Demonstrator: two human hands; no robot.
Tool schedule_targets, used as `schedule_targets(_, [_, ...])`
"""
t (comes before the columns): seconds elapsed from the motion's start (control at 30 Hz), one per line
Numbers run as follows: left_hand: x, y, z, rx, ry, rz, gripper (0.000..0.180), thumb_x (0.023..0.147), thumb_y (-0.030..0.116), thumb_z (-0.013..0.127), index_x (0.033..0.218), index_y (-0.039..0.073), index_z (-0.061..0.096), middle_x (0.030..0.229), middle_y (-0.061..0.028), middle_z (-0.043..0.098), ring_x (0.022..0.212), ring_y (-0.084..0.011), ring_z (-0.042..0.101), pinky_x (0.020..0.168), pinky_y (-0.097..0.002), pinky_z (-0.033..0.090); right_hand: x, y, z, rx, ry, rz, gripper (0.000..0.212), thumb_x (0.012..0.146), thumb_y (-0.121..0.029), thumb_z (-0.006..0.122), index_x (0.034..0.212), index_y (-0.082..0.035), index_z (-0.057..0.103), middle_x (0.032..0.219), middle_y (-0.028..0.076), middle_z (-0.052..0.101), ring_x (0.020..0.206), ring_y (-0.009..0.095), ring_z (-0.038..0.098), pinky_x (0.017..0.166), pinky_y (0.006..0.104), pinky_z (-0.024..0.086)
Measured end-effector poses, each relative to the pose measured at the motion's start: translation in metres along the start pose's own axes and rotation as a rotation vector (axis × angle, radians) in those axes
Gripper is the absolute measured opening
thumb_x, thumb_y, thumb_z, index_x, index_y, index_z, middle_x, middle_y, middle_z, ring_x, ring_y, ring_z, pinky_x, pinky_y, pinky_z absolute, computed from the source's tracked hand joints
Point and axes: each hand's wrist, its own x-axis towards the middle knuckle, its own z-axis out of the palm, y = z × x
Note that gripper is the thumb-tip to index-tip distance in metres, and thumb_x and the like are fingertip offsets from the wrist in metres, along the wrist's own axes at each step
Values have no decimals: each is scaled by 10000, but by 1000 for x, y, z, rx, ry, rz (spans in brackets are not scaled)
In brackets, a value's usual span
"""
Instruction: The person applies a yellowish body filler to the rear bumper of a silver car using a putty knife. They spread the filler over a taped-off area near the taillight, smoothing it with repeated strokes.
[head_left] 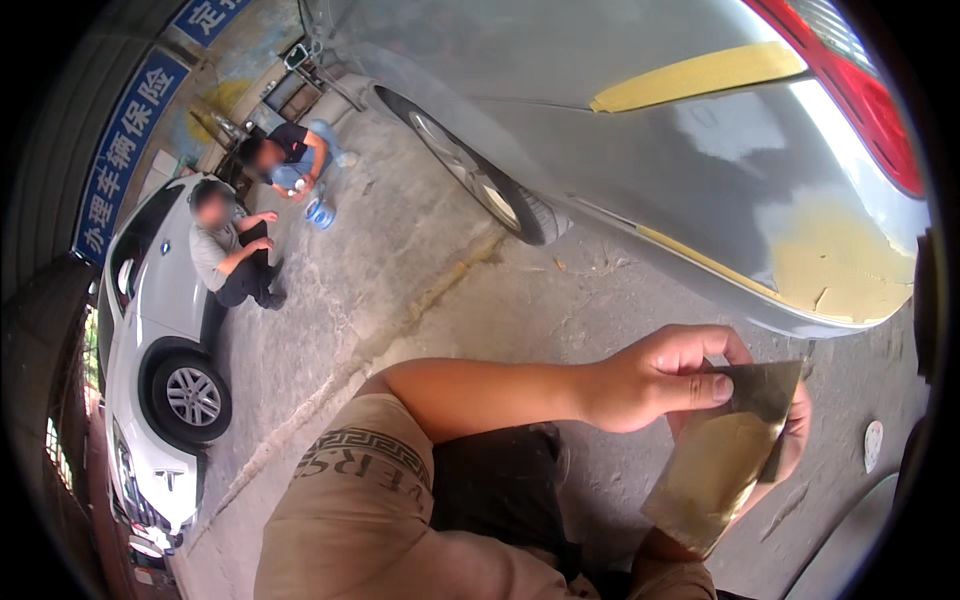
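Low in front of me, both hands are on a folded sheet of sandpaper (710,465). It is olive-brown, with a dark upper end and a paler, yellowish patch lower down. My left hand (665,375) pinches the sheet's upper edge, thumb on the face towards me. My right hand (797,435) is mostly hidden behind the sheet; its fingers show past the right edge, closed against it. Beyond my hands stands a grey car body (640,150) with yellow filler (845,255) on its rear lower corner and another yellow filler strip (700,78) higher up.
The grey car's wheel (470,170) and red tail light (870,120) are above my hands. At far left stands a white car (160,300). Two people crouch near it, one in a grey shirt (210,250), beside a blue bucket (320,213). A pale round disc (873,445) lies at right.
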Motion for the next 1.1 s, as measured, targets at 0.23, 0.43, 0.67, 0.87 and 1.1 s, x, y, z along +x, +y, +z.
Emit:
schedule_targets(0.23, [-10,29,-10,-172,44,64,253,991,149,502,1210,32,458,942,-53,633,821,-101,619,665,-256,522,7,17,-17,-227,-138,214,327,872,-135,621,1154,28,591,1046,118,641,879,217,633,752,329,548])
schedule_targets(0.43, [-13,22,-31,-128,45,90,248,984,138,511,1202,30,467,951,-55,633,824,-112,627,677,-266,533,14,43,-7,-216,-143,277,326,870,-133,625,1153,26,591,1046,116,640,885,217,631,757,328,544])
schedule_targets(0.67, [-15,27,-50,-45,67,31,301,972,259,548,1181,54,481,814,4,588,719,-65,556,633,-223,461,18,83,2,-271,-169,401,325,868,-130,629,1152,24,591,1046,113,639,893,217,628,764,327,538])
schedule_targets(0.87, [-20,21,-74,-177,-34,140,248,987,273,523,1117,68,468,893,10,528,802,-51,462,717,-228,387,32,124,9,-335,-184,528,324,866,-127,633,1151,22,591,1045,110,638,900,217,626,769,326,534])
schedule_targets(1.1, [-31,41,-110,53,-86,270,217,993,214,416,1120,41,447,958,-134,565,892,-193,571,772,-328,448,46,169,37,-458,-212,676,324,864,-124,637,1150,19,591,1045,107,637,908,217,623,775,326,529])
